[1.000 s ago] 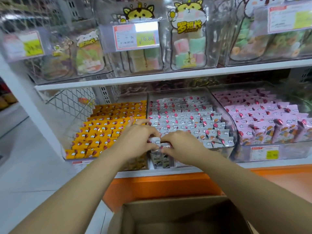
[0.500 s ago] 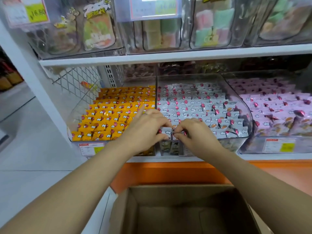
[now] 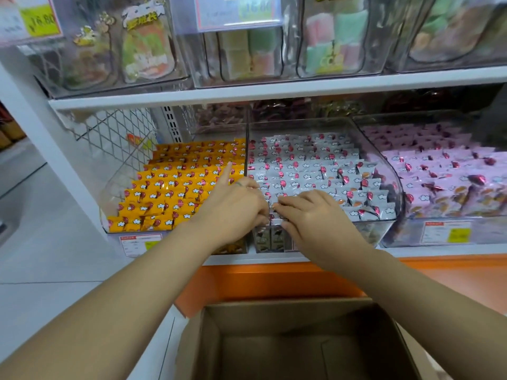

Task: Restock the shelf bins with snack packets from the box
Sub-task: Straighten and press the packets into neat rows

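Head camera looks down at two bare arms that reach to a shop shelf. The left hand (image 3: 233, 209) and the right hand (image 3: 315, 215) meet at the front left corner of the middle bin (image 3: 391, 174). This bin is clear and full of grey packets (image 3: 315, 165) that stand in neat rows. Both hands curl their fingers down and pinch one grey packet at the front (image 3: 275, 221), one hand on each side of it. The left pointer finger (image 3: 225, 174) sticks out straight over the next bin. The hands almost touch each other.

To the left is a bin of yellow packets (image 3: 175, 193), also in rows. To the right is a bin of pink packets (image 3: 444, 171). A small price tag (image 3: 445, 233) sits on the front of the pink bin.

The cardboard box (image 3: 274, 316) stands open low down, under the arms and in front of the orange base (image 3: 274, 281) of the shelf. Above, a white shelf board (image 3: 274, 90) holds more clear bins with soft green, pink and yellow sweets (image 3: 323, 39).
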{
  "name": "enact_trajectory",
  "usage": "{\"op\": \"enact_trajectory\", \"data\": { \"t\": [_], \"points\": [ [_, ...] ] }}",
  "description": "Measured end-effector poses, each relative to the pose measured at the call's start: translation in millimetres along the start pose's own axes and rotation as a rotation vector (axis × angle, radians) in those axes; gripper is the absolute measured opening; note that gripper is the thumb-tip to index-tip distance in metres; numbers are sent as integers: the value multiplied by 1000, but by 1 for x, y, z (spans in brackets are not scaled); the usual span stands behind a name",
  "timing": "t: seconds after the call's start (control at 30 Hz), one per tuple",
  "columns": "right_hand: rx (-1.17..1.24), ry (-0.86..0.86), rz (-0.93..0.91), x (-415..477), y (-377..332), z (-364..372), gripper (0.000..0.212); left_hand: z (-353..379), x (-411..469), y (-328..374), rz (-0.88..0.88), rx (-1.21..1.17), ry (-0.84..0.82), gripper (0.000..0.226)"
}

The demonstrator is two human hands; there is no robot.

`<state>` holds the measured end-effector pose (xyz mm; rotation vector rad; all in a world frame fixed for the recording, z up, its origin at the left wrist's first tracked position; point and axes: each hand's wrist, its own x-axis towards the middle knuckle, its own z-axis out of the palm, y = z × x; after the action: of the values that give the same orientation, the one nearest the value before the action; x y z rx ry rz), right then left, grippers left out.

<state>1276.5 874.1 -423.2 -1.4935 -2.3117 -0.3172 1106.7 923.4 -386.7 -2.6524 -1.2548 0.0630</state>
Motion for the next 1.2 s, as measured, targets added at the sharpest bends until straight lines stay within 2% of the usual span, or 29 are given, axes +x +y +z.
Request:
{"op": "enact_trajectory", "data": {
  "t": [0.1, 0.17, 0.27, 0.4, 0.5, 0.57, 0.63, 0.7, 0.8, 0.97, 1.1, 1.2],
  "points": [
    [-11, -15, -37, -23, 2, 2, 40, 8, -17, 1, 8, -57, 81, 37],
    [-8, -135, -70, -28, 2, 2, 48, 13, -21, 3, 13, -104, 139, 40],
    [-10, -317, -24, -12, 4, -2, 57, 16, -20, 4, 34, -71, 162, 36],
    [15, -356, -8, 5, 4, -16, 47, 18, -18, 8, 65, 13, 200, 29],
    [272, -390, 96, 2, 18, -36, 38, 19, -16, 13, 65, -25, 265, 29],
    [321, -307, 129, -5, 32, -49, 33, 13, -14, 25, 67, -135, 227, 35],
    [160, -294, 89, -16, 41, -50, 37, 9, -10, 38, 39, -238, 135, 44],
    [2, -403, 96, -30, 44, -40, 53, 13, -4, 51, 28, -254, -29, 54],
    [-3, -535, 167, -36, 47, -25, 66, 23, 5, 58, -1, -196, -183, 65],
    [52, -499, 199, -23, 52, -17, 65, 23, 11, 56, -21, -192, -191, 63],
    [249, -443, 142, -12, 57, -40, 39, 2, 18, 53, -36, -239, -157, 50],
    [201, -224, 155, -21, 78, -58, 25, -12, 33, 54, -83, -290, -28, 36]
  ]
}}
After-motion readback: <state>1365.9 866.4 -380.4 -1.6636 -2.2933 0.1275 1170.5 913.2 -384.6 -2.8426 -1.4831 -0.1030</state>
